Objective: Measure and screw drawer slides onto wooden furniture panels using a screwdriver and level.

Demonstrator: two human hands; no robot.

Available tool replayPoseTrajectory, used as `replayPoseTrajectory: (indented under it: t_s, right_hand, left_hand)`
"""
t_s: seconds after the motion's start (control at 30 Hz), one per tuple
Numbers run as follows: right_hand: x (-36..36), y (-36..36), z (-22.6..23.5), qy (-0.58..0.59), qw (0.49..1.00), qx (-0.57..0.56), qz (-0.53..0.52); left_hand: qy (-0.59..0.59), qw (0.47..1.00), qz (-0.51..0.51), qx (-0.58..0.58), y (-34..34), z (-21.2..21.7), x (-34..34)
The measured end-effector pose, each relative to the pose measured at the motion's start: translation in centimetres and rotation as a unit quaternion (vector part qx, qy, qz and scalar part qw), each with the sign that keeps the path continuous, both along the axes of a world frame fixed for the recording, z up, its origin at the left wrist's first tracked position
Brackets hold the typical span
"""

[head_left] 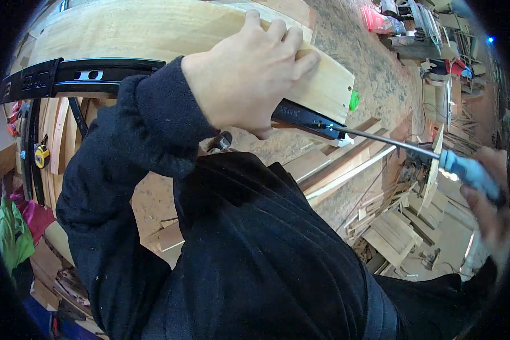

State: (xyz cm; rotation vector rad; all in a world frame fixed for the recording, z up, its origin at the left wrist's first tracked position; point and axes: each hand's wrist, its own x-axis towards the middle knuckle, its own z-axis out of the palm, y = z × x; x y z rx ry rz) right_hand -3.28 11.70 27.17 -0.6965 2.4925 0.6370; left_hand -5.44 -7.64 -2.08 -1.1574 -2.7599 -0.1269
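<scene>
My left hand (249, 73) is wrapped over a pale wooden board (124, 28), fingers on its upper face and thumb down by its near edge. Along that edge runs a black metal drawer slide (102, 73), partly hidden behind my hand and sleeve. At the far right my right hand (490, 195), smeared by motion, grips the blue-grey handle of a screwdriver (388, 140). Its long shaft reaches left, and the tip meets the right end of the slide, near the board's corner. Whether a screw sits under the tip is too small to tell.
A yellow tape measure (41, 154) hangs at the left beside upright wood strips. Green cloth (14, 229) lies at the left rim. Long planks (345, 161) rest below the board's right end, with scrap wood pieces (394, 235) farther right. A red-pink bag (375, 20) is at the upper right.
</scene>
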Motion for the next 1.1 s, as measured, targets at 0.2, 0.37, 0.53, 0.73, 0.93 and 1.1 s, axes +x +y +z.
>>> replayPoseTrajectory:
  t_s: [0.2,0.37,0.53,0.73,0.93,1.1]
  right_hand:
    - [-1.5,-2.4,0.2,-0.11,0.973,-0.017,-0.2]
    - [3.1,-1.9,2.7,0.013,0.996,-0.051,0.07]
    - [-0.2,1.9,0.3,0.018,0.945,-0.101,0.312]
    - [1.9,2.5,0.6,0.039,0.938,-0.077,0.335]
    - [-0.1,2.4,2.0,-0.032,0.991,-0.129,0.032]
    - [-0.4,-0.2,2.0,-0.103,0.975,0.019,-0.194]
  left_hand:
    - [-0.006,1.0,-0.012,-0.006,0.5,0.4,-1.2]
    - [-0.043,0.997,-0.056,0.038,0.5,3.0,-1.4]
    - [-0.027,0.997,-0.044,0.049,-1.9,0.1,-0.7]
    - [-0.015,0.996,-0.089,0.001,0.0,1.5,-0.5]
    - [-0.052,0.996,-0.059,-0.049,1.5,1.8,-0.6]
    - [-0.089,0.993,-0.05,-0.059,2.2,2.2,-1.1]
